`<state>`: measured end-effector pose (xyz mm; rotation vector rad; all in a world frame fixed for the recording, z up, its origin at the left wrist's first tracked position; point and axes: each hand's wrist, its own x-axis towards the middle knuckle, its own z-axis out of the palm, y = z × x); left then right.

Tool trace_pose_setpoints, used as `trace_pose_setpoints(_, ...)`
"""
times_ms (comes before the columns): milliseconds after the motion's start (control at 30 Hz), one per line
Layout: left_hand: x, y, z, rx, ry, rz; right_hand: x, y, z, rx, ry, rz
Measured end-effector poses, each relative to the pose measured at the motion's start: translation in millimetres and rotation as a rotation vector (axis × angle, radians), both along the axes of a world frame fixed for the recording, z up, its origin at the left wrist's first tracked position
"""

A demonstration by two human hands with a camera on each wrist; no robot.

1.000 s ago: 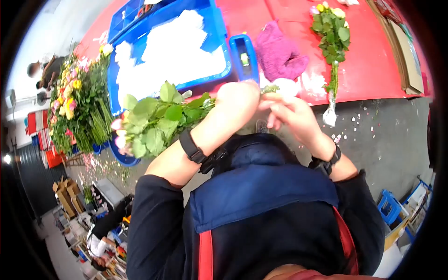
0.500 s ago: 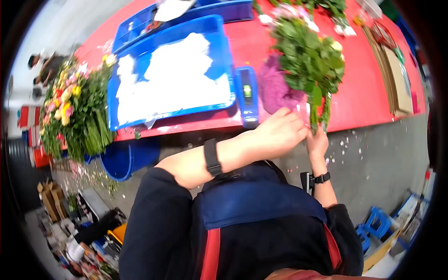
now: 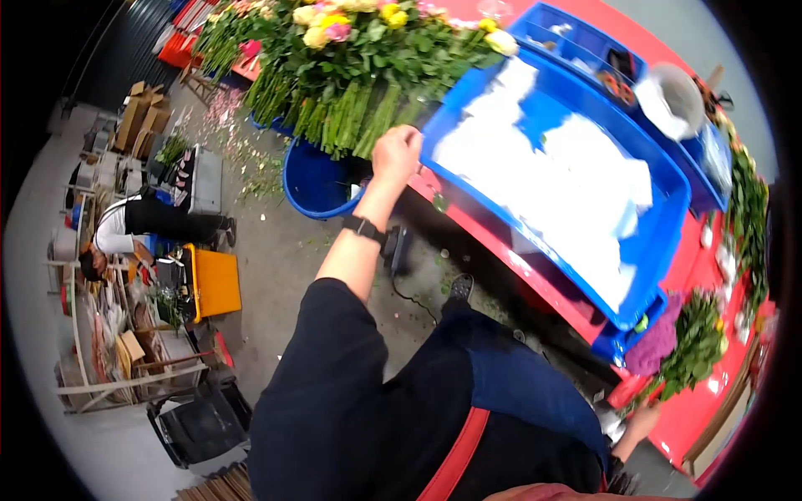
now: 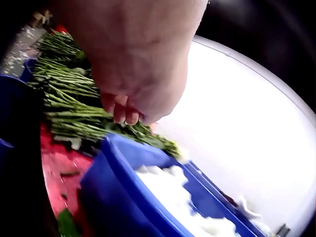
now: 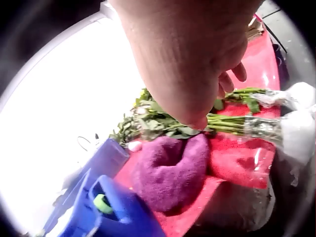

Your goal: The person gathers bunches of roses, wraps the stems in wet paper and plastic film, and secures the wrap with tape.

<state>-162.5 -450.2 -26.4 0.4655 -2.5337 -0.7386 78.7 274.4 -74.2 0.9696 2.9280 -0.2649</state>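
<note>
My left hand (image 3: 397, 154) hovers with loosely curled fingers between the cut ends of a large heap of roses (image 3: 359, 117) and the near corner of a blue tray (image 3: 543, 234). Nothing shows in its fingers. Over at the far right, my right hand (image 5: 197, 74) is above the stems of a leafy bouquet (image 5: 168, 121) lying on the red table. Its fingers are apart and relaxed, the thumb tip right at the stems. White wrapping (image 5: 298, 136) covers the stem ends. A fuzzy purple cloth (image 5: 170, 173) lies beside this bouquet.
White soft material (image 3: 576, 184) fills much of the tray. A narrow blue holder (image 3: 626, 338) stands at its right end. A blue bucket (image 3: 322, 179) is on the floor below the roses. A person (image 3: 117, 225) bends near an orange crate (image 3: 215, 282).
The bouquet once lying over my left forearm now rests on the table at right. My left hand has swung left to the rose heap, and my view has turned left too.
</note>
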Motion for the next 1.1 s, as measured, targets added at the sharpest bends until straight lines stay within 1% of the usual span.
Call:
trace_pose_setpoints(33, -15, -40, -13, -0.053, -0.005, 0.093, -20, -30, 26, -0.061, 0.027, -0.024)
trace_pose_setpoints(67, -31, -78, -25, -0.105, -0.014, 0.183, -28, -25, 21, -0.032, 0.001, 0.036)
trace_pose_setpoints(100, -41, -107, -26, -0.086, 0.033, 0.229, -34, -33, 18, -0.008, 0.042, 0.1)
trace_pose_setpoints(167, -62, -172, -43, -0.116, 0.031, 0.34, -52, -52, 14, 0.04, 0.121, 0.229)
trace_pose_setpoints(267, -81, -235, -50, -0.122, 0.001, 0.527, -81, -138, 44, 0.033, 0.109, 0.264)
trace_pose_setpoints(300, -85, -251, -43, -0.035, -0.065, 0.57, -87, -162, 47, 0.087, 0.184, 0.332)
trace_pose_setpoints(333, -89, -265, -40, 0.005, -0.051, 0.622, -92, -181, 55, 0.057, 0.15, 0.363)
trace_pose_setpoints(400, -100, -301, -40, -0.028, -0.098, 0.664, -106, -210, 67, 0.0, 0.084, 0.421)
trace_pose_setpoints(433, -103, -317, -38, -0.031, -0.104, 0.65, -107, -212, 59, 0.032, 0.16, 0.479)
trace_pose_setpoints(467, -110, -330, -37, -0.001, -0.117, 0.67, -112, -220, 56, 0.039, 0.154, 0.515)
trace_pose_setpoints(533, -120, -363, -46, -0.069, -0.08, 0.568, -119, -245, 65, 0.058, 0.143, 0.578)
trace_pose_setpoints(567, -125, -380, -51, -0.064, -0.12, 0.517, -124, -262, 70, 0.029, 0.134, 0.562)
trace_pose_setpoints(667, -144, -403, -49, 0.01, -0.32, 0.421, -142, -300, 82, -0.005, 0.082, 0.631)
trace_pose_setpoints(700, -148, -406, -50, 0.032, -0.388, 0.387, -147, -312, 84, -0.017, 0.106, 0.664)
trace_pose_setpoints(800, -147, -411, -53, -0.077, -0.31, 0.379, -162, -341, 87, -0.048, 0.156, 0.764)
trace_pose_setpoints(867, -140, -415, -54, -0.113, -0.185, 0.348, -170, -354, 90, -0.061, 0.167, 0.83)
trace_pose_setpoints(933, -123, -403, -40, -0.151, -0.036, 0.339, -179, -365, 91, -0.072, 0.18, 0.845)
trace_pose_setpoints(967, -113, -395, -30, -0.237, 0.019, 0.373, -183, -370, 93, -0.078, 0.189, 0.848)
trace_pose_setpoints(1067, -78, -375, -3, -0.223, 0.09, 0.391, -203, -401, 108, -0.126, 0.223, 0.869)
trace_pose_setpoints(1100, -62, -361, 9, -0.109, 0.167, 0.401, -210, -416, 113, -0.157, 0.272, 0.918)
